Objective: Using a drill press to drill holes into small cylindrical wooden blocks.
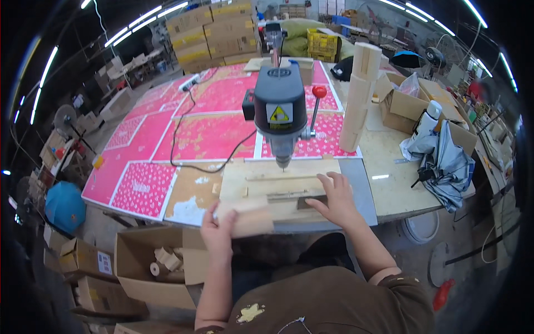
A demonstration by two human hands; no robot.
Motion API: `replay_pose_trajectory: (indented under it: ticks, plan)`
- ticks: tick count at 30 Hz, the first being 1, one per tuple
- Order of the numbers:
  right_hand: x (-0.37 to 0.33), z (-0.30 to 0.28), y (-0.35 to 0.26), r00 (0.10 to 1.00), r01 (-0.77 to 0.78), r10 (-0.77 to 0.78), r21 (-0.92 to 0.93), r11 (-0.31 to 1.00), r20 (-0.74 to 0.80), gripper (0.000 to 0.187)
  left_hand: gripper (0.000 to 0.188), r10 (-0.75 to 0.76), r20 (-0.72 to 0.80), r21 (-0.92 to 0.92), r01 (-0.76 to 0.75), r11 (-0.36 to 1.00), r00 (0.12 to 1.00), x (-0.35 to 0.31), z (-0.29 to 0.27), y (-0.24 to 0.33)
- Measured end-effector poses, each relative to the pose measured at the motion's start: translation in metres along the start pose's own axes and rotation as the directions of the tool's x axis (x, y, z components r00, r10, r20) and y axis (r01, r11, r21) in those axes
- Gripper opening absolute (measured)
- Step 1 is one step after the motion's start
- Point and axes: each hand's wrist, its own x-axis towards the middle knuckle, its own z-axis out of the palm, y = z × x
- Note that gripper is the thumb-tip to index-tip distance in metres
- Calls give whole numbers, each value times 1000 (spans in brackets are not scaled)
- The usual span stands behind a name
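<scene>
L hand (218, 229) grips wood block (248, 221); R hand (334, 199) flat, released, on jig (278, 186). Open carton (149, 267) w/ wood pcs.

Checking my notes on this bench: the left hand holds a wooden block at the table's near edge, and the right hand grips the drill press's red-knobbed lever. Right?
Not quite. The head view shows the right hand resting flat on the wooden jig under the drill press, not on the red-knobbed lever. The left hand does hold the wooden block.

Pale, matt raw wood block (251, 221), wooden jig board (278, 186), glossy grey plastic drill press (280, 106).
</scene>
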Motion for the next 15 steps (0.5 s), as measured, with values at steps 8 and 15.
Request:
replay_pose_trajectory:
  ticks: [8,15]
  plan:
    - [5,39,30,998,57,-59,-72,996,-36,37,55,-65,-98,39,69,997,993,35,-5,-40]
    - [7,32,23,996,77,-76,-42,996,38,38,57,-136,-31,78,138,987,990,35,6,-52]
